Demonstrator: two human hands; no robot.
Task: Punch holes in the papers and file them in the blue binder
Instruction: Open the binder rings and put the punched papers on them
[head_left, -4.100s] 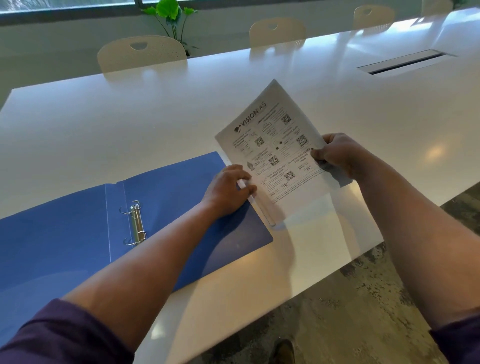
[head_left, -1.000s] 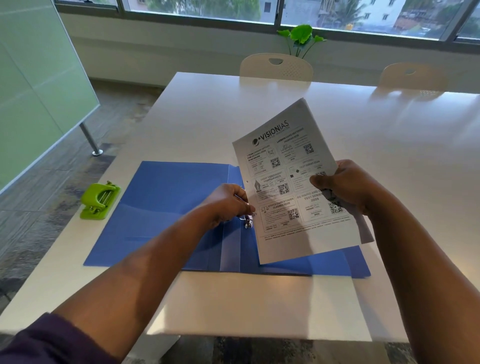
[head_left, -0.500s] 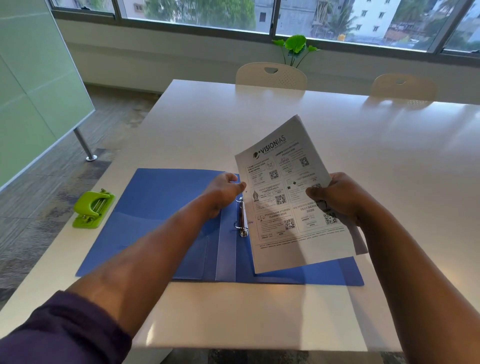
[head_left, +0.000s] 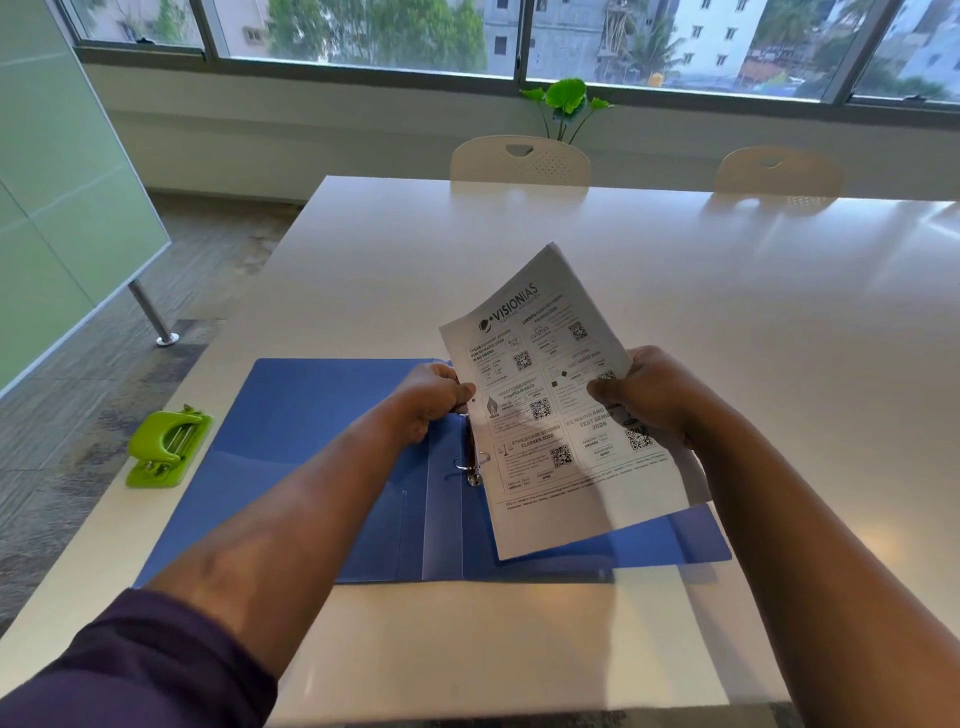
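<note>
Clearly headed "VISIONIAS", the papers (head_left: 550, 415) are pinched by both hands, left hand (head_left: 436, 397) and right hand (head_left: 644, 397).

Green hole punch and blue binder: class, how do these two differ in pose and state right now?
The green hole punch sits shut and untouched at the table's left edge; the blue binder lies spread open flat. No hand is near the punch, while the left hand is at the binder's rings and the right hand holds the papers over it. Both rest on the white table.
</note>
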